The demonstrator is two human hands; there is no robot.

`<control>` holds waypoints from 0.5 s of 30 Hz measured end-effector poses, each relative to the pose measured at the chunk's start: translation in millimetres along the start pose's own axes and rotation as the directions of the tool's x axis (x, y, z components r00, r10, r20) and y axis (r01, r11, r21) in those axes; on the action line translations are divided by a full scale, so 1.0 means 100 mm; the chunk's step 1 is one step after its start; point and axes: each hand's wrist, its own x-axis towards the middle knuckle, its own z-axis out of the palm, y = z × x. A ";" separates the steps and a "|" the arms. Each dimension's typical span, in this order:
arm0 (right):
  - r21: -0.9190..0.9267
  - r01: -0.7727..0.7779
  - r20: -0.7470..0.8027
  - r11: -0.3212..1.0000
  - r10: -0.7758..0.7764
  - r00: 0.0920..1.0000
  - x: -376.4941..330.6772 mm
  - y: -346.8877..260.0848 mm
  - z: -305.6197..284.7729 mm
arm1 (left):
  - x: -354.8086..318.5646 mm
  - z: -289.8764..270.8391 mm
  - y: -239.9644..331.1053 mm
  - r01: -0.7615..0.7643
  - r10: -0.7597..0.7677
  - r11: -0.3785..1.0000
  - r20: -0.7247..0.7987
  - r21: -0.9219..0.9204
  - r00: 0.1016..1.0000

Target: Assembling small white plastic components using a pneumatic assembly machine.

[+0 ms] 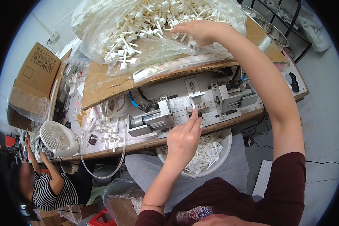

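While both hands work at once, notes go hand-first:

left hand [183, 140]: fingertips pinched on a small white part at the slot of the metal press jig [194, 105]; grip closed on it, though the part is mostly hidden.
right hand [199, 31]: stretched far up, fingers spread and curled down into the heap of white plastic stems [139, 26]; cannot tell if one is actually gripped (fingertips buried).
heap: sits in a clear plastic bag [101, 41] on a cardboard sheet [101, 84] above the jig.
jig: bolted to the wooden bench [113, 148], blue air hose [133, 100] at its left.
lap: white bowl [225, 150] of finished stems right below the bench edge.
further out: small white fan [58, 137], cardboard box [35, 71], another person in a striped shirt [51, 192] lower left.
risk: likely a pinched fingertip if the press cycles while the left fingers sit at the slot; the right arm's reach could drag the bag and spill stems.
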 end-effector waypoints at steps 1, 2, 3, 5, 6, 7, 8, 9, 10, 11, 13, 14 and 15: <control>0.072 0.026 0.012 0.997 -0.027 1.000 0.04 0.02 0.00 | 0.02 0.00 0.00 -0.016 0.016 1.000 0.004 -0.003 1.000; 0.052 0.021 0.019 0.998 -0.022 1.000 0.06 -0.01 -0.02 | 0.03 -0.01 -0.02 -0.029 0.029 1.000 0.009 -0.003 1.000; 0.031 0.015 0.027 0.999 -0.016 1.000 0.08 -0.04 -0.03 | 0.05 -0.01 -0.02 -0.042 0.042 0.999 0.013 -0.002 0.999; 0.033 0.000 0.028 0.999 -0.001 1.000 0.08 -0.07 -0.05 | 0.03 0.01 -0.04 -0.032 0.032 0.999 0.009 -0.020 0.999; 0.054 -0.010 0.022 0.998 0.009 1.000 0.07 -0.08 -0.05 | 0.02 0.01 -0.05 -0.027 0.027 0.999 0.007 -0.029 1.000; 0.076 -0.022 0.016 0.997 0.021 1.000 0.05 -0.08 -0.05 | 0.01 0.01 -0.05 -0.024 0.025 0.999 0.014 -0.028 1.000; 0.076 -0.043 0.021 0.996 0.042 0.999 0.03 -0.09 -0.06 | 0.01 0.01 -0.04 -0.018 0.018 0.999 0.018 -0.029 1.000; 0.076 -0.066 0.027 0.995 0.064 0.998 -0.01 -0.09 -0.08 | 0.01 0.02 -0.03 -0.012 0.013 0.999 0.022 -0.030 1.000; 0.076 -0.089 0.033 0.993 0.087 0.996 -0.06 -0.08 -0.09 | 0.01 0.03 -0.02 -0.010 0.011 1.000 0.023 -0.030 1.000; 0.053 -0.068 0.003 0.996 0.068 0.998 -0.08 -0.07 -0.08 | 0.02 0.03 -0.02 -0.007 0.008 1.000 0.024 -0.026 1.000; 0.005 -0.024 -0.055 1.000 0.025 0.998 -0.14 -0.04 -0.05 | 0.02 0.03 -0.02 -0.001 0.002 1.000 0.025 -0.021 1.000; -0.005 -0.015 -0.078 1.000 0.015 0.997 -0.19 -0.02 -0.02 | 0.02 0.05 -0.03 -0.003 0.004 1.000 0.022 -0.027 1.000; -0.013 -0.007 -0.103 1.000 0.005 0.995 -0.26 -0.01 0.03 | 0.03 0.06 -0.03 -0.007 0.007 1.000 0.020 -0.030 1.000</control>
